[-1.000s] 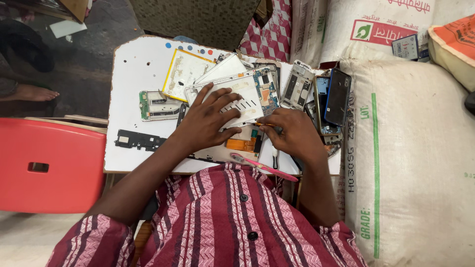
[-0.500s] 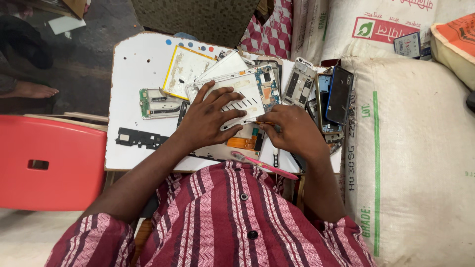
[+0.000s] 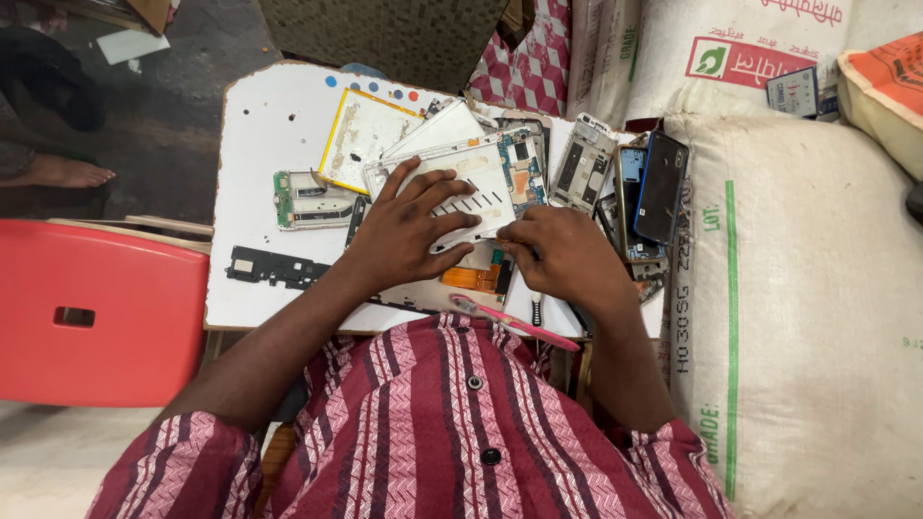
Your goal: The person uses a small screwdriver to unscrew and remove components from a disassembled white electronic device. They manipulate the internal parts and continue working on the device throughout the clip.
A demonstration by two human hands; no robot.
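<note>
My left hand lies flat, fingers spread, pressing on a white phone panel on the small white table. My right hand is curled at the panel's lower right corner, fingertips pinched there; whether it grips a small tool I cannot tell. An orange flex strip shows just under the panel, between the two hands. A pink-handled tool lies at the table's near edge, below my right hand.
Phone parts crowd the table: a yellow-edged battery, a green circuit board, a black speaker strip, metal frames, a dark phone. A red plastic stool stands left. Large white sacks fill the right.
My left hand and the white panel have shifted slightly. My right hand has drawn in closer to the panel's lower right corner.
</note>
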